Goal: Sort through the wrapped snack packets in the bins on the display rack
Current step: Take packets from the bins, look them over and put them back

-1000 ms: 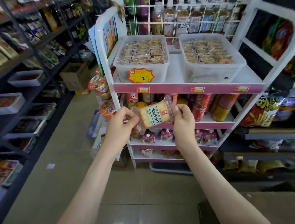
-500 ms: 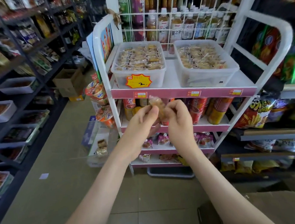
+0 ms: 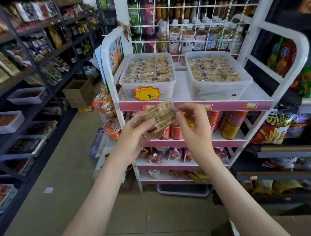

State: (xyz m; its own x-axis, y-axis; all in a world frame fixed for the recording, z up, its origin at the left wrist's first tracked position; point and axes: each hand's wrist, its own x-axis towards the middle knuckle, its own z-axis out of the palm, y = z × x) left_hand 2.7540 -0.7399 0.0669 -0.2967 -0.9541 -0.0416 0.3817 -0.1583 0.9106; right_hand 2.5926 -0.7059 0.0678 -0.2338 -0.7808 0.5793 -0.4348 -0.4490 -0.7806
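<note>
Above: the left bin [image 3: 167,90] and right bin [image 3: 219,92] stand open-topped; I can reach in from the front.
Between bins: a narrow strip of bare shelf [image 3: 181,89].
Behind: the wire grid [image 3: 182,15] blocks the back.
Sides: white rails [image 3: 106,70] fence both ends.
In front: my left hand [image 3: 134,136], gripping a packet [image 3: 160,116], and my right hand [image 3: 194,127] beside it hang clear of the bins.
Left: open aisle floor [image 3: 68,175].
</note>
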